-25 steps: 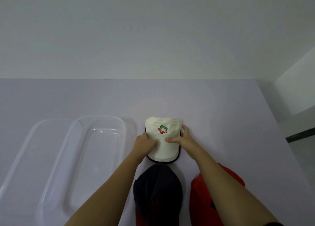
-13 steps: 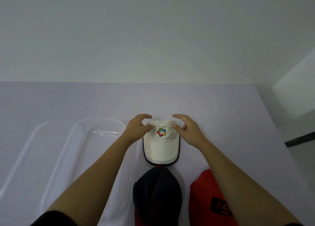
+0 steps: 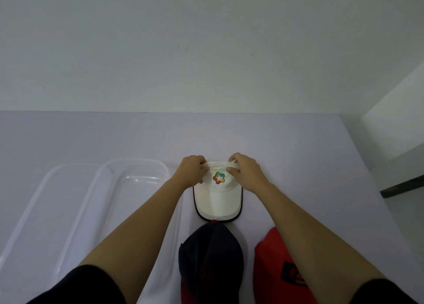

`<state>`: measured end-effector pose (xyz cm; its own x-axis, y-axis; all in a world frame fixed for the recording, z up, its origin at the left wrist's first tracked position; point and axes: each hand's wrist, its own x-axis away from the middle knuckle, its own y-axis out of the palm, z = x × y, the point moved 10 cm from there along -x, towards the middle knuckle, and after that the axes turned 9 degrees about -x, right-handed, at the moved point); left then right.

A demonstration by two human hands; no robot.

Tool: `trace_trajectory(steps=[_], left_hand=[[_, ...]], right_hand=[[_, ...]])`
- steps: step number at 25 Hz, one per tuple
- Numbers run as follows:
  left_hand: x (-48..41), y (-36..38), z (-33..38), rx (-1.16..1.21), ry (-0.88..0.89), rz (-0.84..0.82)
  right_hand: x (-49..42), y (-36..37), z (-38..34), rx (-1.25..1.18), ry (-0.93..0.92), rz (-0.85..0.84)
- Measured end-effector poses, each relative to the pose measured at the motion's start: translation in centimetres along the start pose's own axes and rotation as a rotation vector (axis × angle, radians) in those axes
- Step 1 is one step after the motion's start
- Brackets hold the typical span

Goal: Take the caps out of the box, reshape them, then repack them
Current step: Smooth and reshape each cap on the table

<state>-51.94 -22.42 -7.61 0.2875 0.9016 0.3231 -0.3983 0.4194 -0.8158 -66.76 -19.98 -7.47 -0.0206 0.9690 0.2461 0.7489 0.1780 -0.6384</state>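
Observation:
A white cap [image 3: 218,200] with a colourful logo and a black-edged brim lies on the table, brim toward me. My left hand [image 3: 191,171] pinches the far left edge of its crown. My right hand [image 3: 246,169] pinches the far right edge, thumb near the logo. A dark navy cap [image 3: 211,255] sits just in front of the white one. A red cap [image 3: 277,269] lies to its right, partly hidden under my right forearm. The clear plastic box [image 3: 128,173] stands to the left with nothing in it.
A clear lid [image 3: 39,189] lies left of the box. The table [image 3: 309,166] ends at the right edge, and a dark ledge [image 3: 401,188] lies beyond it. A plain wall rises behind the table.
Both hands moved from the brim and sides of the white cap up to the far edge of its crown and closed on it. The crown looks flatter now.

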Motion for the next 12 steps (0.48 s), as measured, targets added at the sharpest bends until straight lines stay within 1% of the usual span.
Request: trace_trajectory(steps=[2,4,5,7,9,11,12], left_hand=[[0.19,0.32,0.31,0.225,-0.052,-0.053],[0.25,0.51,0.29,0.286,-0.061,-0.063],[0.23,0.53,0.14,0.285,-0.058,-0.044],[0.16,0.21,0.08,0.24,-0.028,0.011],[-0.05,-0.2,0.47,0.081,0.04,0.062],[-0.3,-0.24,0.73,-0.042,0.075,0.08],[-0.45,0.02,0.6,-0.063,0.07,0.073]], right_hand=[[0.26,0.63,-0.61,-0.144,-0.029,-0.053],[0.26,0.84,-0.51,-0.234,-0.008,-0.046],[0.21,0.74,-0.25,-0.236,0.016,-0.02],[-0.09,0.4,-0.17,-0.126,0.021,0.021],[-0.4,0.23,-0.42,0.009,-0.006,0.031],[-0.64,0.1,-0.37,0.056,-0.004,0.045],[-0.7,0.03,-0.15,0.05,0.012,0.051]])
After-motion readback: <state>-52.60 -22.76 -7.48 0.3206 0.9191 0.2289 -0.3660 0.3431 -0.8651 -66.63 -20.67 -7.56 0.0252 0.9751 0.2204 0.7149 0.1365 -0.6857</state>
